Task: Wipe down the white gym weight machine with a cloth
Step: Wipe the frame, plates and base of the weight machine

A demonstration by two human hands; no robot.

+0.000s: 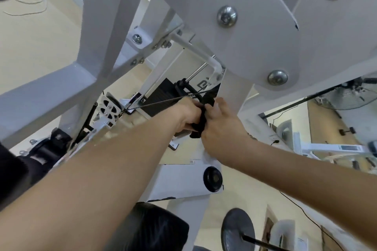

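So, the black cloth [201, 121] is bunched into a tight wad right between your two hands, held up against the upright post [237, 91] of the white machine [255, 43], just under its big bolted plate. Your left hand [186, 116] has its fingers curled round the wad from one side and your right hand [223, 128] grips it from the other, so both are clamped on the same cloth.

Heads up on what's around it. The thin steel cable [155, 104] runs just behind your left knuckles toward the pulley [108, 109], and I'd guess a loose corner could snag there if you drag sideways. Wadded that small, it'll probably only clean a narrow strip and miss the post's faces. Mind your knuckles on the black clamp [183, 87] just above, too.
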